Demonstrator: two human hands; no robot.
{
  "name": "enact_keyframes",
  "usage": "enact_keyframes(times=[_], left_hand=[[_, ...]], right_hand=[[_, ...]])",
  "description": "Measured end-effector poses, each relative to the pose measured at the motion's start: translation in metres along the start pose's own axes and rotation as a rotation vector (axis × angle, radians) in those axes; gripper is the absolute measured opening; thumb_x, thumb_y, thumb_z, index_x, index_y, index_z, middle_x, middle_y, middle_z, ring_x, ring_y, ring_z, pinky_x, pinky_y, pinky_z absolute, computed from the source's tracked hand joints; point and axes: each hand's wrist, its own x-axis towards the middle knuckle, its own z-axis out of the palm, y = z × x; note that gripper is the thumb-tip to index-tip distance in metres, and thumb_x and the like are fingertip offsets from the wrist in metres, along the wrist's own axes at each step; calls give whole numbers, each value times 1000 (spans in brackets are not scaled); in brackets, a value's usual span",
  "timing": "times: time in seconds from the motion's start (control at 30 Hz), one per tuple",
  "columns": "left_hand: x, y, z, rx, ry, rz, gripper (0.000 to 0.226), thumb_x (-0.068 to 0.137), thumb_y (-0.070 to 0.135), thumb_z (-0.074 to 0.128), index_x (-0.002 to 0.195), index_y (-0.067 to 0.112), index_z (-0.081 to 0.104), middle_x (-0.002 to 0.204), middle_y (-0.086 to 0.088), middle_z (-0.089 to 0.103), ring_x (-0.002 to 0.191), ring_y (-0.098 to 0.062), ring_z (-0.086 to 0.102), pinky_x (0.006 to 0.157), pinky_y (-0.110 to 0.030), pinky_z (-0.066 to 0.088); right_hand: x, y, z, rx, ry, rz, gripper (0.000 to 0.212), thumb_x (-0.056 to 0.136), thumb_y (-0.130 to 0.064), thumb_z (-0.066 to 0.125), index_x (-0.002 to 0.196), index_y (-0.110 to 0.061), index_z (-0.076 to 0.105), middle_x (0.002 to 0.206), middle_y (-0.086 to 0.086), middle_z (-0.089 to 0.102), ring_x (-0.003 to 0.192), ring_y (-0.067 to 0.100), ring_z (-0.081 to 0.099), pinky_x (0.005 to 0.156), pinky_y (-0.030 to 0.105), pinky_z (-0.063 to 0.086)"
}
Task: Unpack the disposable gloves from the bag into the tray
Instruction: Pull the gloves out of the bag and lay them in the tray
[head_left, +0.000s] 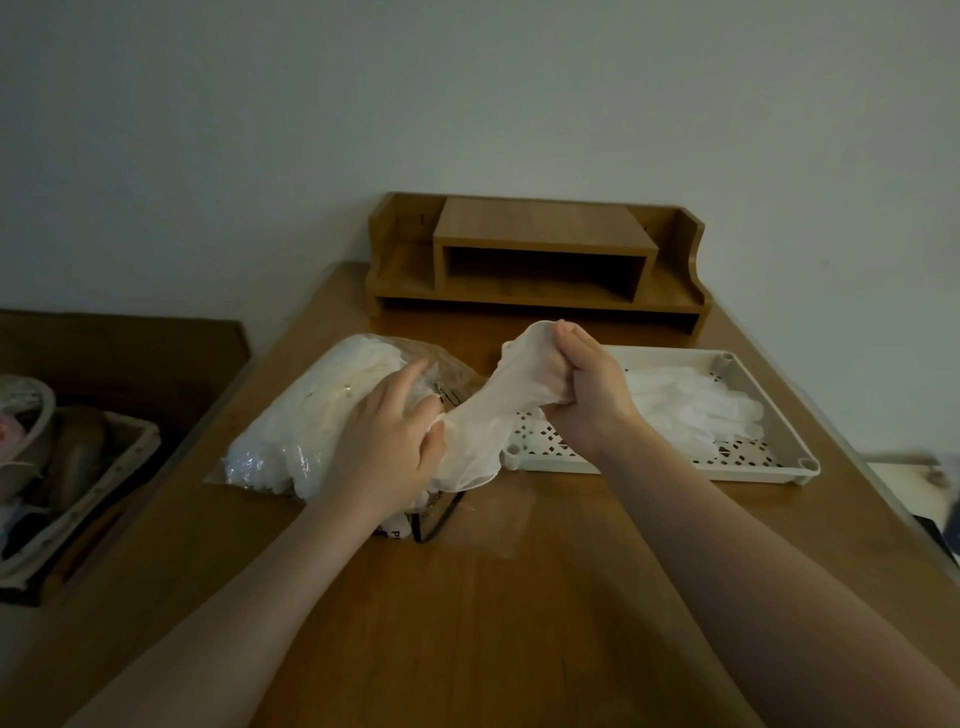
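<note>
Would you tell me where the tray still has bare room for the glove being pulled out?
The tray shows bare perforated floor at its near-left corner and along its near rim; gloves crowd the middle and far right. The right hand grips the stretched glove over the left end.

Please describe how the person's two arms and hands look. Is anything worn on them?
Both forearms are bare up to the frame's lower edge: no sleeves, watch or bracelet show. The left hand and the right hand are bare too, with no glove on either. No ring or marking can be made out in this dim light. No cables or straps are on them.
</note>
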Motion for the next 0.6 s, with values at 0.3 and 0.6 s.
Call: enact_keyframes(times=[0.3,0.6], left_hand=[[-1,4,1,183,-59,-83,16,61,2,75,75,0,68,118,-24,59,92,-38,63,66,-42,53],[0,10,2,379,-353,-165,38,83,28,64,120,20,60,153,-16,20,137,-35,27,109,-46,26]], right_hand=[[-1,-17,-1,465,115,57,39,94,-29,55,126,-8,47,93,10,59,74,23,65,50,31,55],[2,-49,-15,407,75,-74,34,95,-34,53,111,-4,58,78,7,64,71,20,65,78,34,55]])
